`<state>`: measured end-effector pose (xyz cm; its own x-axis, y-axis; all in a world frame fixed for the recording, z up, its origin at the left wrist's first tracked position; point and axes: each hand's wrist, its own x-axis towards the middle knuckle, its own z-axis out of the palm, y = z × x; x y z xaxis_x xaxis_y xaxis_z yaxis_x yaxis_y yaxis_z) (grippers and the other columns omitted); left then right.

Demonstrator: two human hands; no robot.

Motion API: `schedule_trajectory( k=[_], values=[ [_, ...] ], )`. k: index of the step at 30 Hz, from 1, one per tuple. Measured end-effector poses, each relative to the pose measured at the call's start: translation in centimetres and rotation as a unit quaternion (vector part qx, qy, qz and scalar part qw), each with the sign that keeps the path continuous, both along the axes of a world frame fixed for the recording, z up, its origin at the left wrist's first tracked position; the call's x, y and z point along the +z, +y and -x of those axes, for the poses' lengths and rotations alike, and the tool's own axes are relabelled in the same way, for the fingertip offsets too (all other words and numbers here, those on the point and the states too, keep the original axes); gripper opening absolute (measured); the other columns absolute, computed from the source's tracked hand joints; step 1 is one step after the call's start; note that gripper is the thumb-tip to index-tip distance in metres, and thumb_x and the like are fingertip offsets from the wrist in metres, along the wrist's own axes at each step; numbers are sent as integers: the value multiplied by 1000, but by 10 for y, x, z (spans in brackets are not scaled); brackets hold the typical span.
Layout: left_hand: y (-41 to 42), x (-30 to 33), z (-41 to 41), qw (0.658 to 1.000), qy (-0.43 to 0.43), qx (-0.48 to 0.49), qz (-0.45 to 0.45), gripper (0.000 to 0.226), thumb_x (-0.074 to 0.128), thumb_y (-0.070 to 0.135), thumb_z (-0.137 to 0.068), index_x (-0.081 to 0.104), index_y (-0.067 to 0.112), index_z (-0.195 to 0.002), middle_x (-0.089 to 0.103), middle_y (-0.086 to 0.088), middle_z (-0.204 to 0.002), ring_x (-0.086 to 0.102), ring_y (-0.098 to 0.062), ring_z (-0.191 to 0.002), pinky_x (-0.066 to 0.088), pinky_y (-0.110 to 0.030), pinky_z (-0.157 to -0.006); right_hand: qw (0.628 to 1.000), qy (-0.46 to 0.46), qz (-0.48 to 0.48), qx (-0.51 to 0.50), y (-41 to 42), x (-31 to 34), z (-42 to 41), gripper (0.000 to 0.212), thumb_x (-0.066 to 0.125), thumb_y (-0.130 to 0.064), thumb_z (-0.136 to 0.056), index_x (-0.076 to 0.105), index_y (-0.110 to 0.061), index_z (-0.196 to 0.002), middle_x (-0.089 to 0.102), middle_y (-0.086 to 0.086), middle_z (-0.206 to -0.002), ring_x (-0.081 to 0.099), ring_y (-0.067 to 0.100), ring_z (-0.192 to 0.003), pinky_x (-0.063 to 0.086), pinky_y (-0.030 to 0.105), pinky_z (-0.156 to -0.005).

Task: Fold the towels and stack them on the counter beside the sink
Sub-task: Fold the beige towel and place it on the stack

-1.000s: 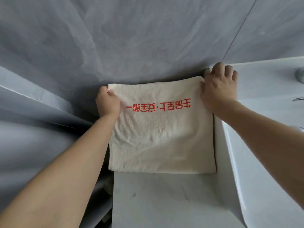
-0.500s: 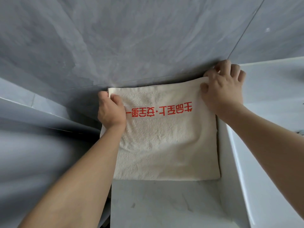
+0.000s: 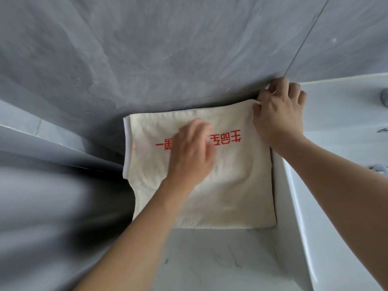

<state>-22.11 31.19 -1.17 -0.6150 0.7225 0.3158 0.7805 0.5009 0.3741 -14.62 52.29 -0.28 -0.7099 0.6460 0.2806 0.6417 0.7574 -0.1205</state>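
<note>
A folded cream towel (image 3: 231, 185) with red printed characters lies flat on the white marble counter (image 3: 210, 261), pushed against the grey wall. My left hand (image 3: 192, 152) lies over the towel's middle, blurred, fingers loosely spread across the red print. My right hand (image 3: 279, 110) pinches the towel's far right corner by the wall. The towel's left edge overhangs the counter, where a white-edged layer shows beneath it.
A white sink (image 3: 336, 185) adjoins the counter on the right, with chrome tap parts (image 3: 384, 97) at the frame's right edge. A grey tiled wall (image 3: 168, 59) rises behind. Left of the counter lies a dark gap and a blurred grey ledge (image 3: 52, 148).
My left hand has let go of the towel's far left corner and moved right onto the towel's middle. My right hand stays at the far right corner.
</note>
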Motion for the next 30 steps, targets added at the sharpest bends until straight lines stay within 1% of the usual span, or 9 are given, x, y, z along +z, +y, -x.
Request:
schedule_trajectory(
  k=[4, 7, 11, 14, 17, 21, 24, 27, 30],
  values=[
    [7, -29, 2, 979, 9, -24, 204, 57, 28, 55, -100, 24, 39, -154, 14, 3, -165, 7, -23, -153, 5, -56, -120, 1000, 5, -6, -2, 1, -1, 0, 15, 52, -20, -85, 62, -10, -89, 43, 13, -116, 38, 35, -105, 25, 43, -92],
    [13, -48, 7, 972, -7, -17, 235, 68, 12, 72, -94, -5, 46, -154, -9, 7, -166, -18, -19, -151, -13, -59, -117, 1000, 5, -11, -3, 2, -2, -1, 15, 52, -19, -85, 62, -11, -91, 43, 13, -116, 38, 35, -105, 25, 43, -92],
    [22, -51, 14, 963, -37, -18, 266, 73, 9, 82, -86, -19, 53, -148, -22, 10, -163, -32, -16, -146, -25, -61, -108, 1000, 8, 19, -4, -9, 6, -3, 29, 51, -21, -86, 58, -11, -112, 44, 14, -122, 38, 35, -110, 25, 41, -98],
    [23, -48, 18, 956, -74, -25, 282, 75, 11, 85, -83, -24, 59, -143, -27, 11, -161, -38, -15, -142, -31, -60, -104, 993, 107, 45, 27, -52, 21, -34, 37, 60, -17, -83, 58, -10, -119, 50, 15, -123, 44, 34, -111, 31, 41, -100],
    [25, -42, 22, 946, -136, -41, 290, 77, 18, 86, -79, -23, 63, -139, -31, 14, -159, -43, -13, -139, -33, -59, -102, 954, 225, 187, 61, -137, 23, -77, 42, 62, -6, -80, 55, -5, -121, 49, 13, -125, 46, 29, -117, 37, 35, -103],
    [29, -33, 29, 923, -167, -50, 342, 84, 21, 90, -72, -26, 64, -136, -40, 16, -154, -51, -9, -130, -33, -59, -102, 842, 186, 483, -154, -193, 8, -104, 66, 52, -16, -89, 25, -14, -149, 24, 5, -155, 24, 21, -142, 22, 35, -117],
    [30, -29, 30, 915, -181, -54, 358, 86, 25, 91, -74, -23, 63, -139, -42, 17, -152, -52, -6, -125, -33, -58, -102, 831, 154, 492, -209, -188, -4, -112, 80, 50, -21, -87, 8, -17, -155, 20, 6, -160, 21, 24, -145, 22, 41, -118],
    [31, -29, 31, 913, -188, -60, 358, 87, 29, 90, -76, -22, 62, -141, -42, 17, -153, -52, -6, -124, -33, -58, -102, 822, 172, 494, -225, -183, -12, -114, 77, 52, -24, -82, 21, -21, -152, 34, 2, -154, 31, 23, -141, 29, 42, -115],
    [31, -29, 32, 912, -195, -71, 355, 88, 30, 90, -76, -23, 61, -141, -42, 17, -152, -52, -7, -125, -35, -57, -99, 766, 190, 565, -239, -175, -21, -117, 44, 51, -32, -90, 52, -18, -132, 59, 2, -129, 52, 25, -123, 43, 40, -104]
  ],
)
